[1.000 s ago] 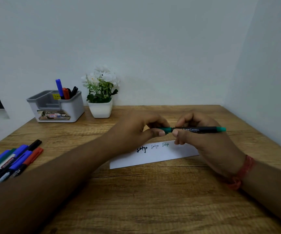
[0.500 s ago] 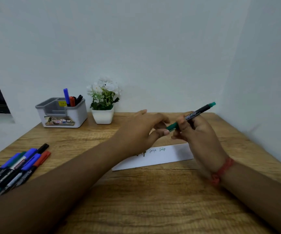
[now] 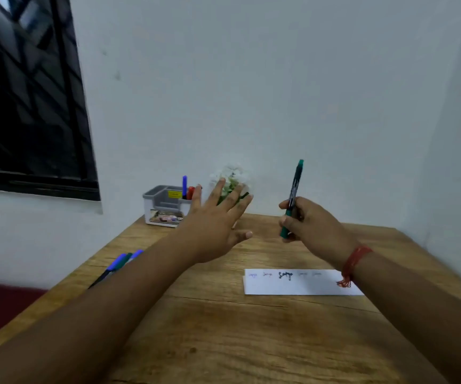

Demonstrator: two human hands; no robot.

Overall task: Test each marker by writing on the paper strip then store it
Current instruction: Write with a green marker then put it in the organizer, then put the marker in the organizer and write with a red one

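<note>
Raising green marker (image 3: 292,200) upright; left hand (image 3: 214,223) released.

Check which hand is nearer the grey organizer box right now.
Left. The left hand is raised, fingers spread, just right of the grey organizer box. The right hand grips the green marker farther right.
</note>
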